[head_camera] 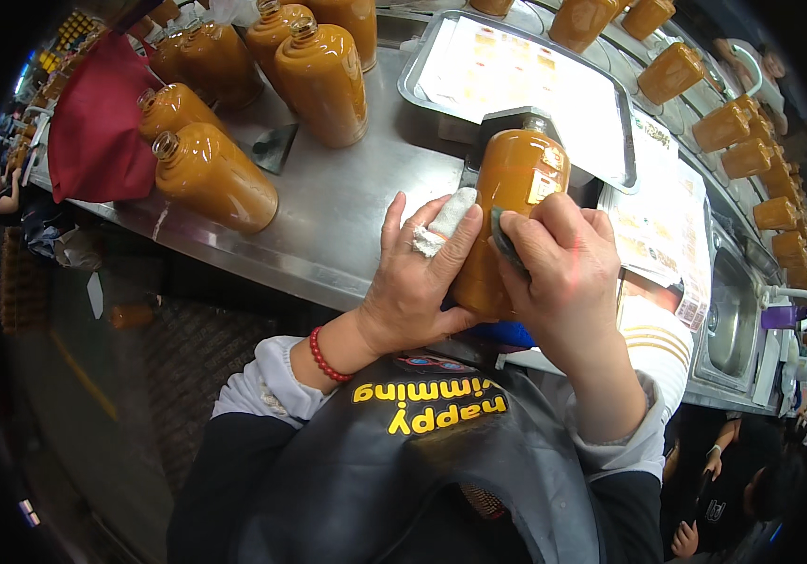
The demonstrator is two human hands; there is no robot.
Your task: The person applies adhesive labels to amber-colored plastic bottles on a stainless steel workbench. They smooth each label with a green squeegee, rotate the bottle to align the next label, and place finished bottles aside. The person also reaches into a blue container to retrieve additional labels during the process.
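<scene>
An amber-brown glass bottle [506, 169] lies tilted in front of me, its neck away from my body against a black holder [509, 121]. Gold-and-red decals [546, 185] sit on its right side. My left hand [417, 271] grips the bottle's left side, thumb near the base; one finger wears a white cloth wrap [451, 215]. Pinched in my right hand [566, 261] is a thin dark green scraper [506, 240], its edge against the bottle. Thin red light lines cross the bottle and my right hand. My right fingers hide the bottle's lower right side.
Several similar bottles [322, 84] stand on the steel table [403, 169] at left, beside a red cloth [104, 120] and a dark flat piece [274, 148]. A metal tray [410, 84] holds decal sheets. Far right are a sink [728, 331], bottles on a conveyor [671, 74] and another person [714, 486].
</scene>
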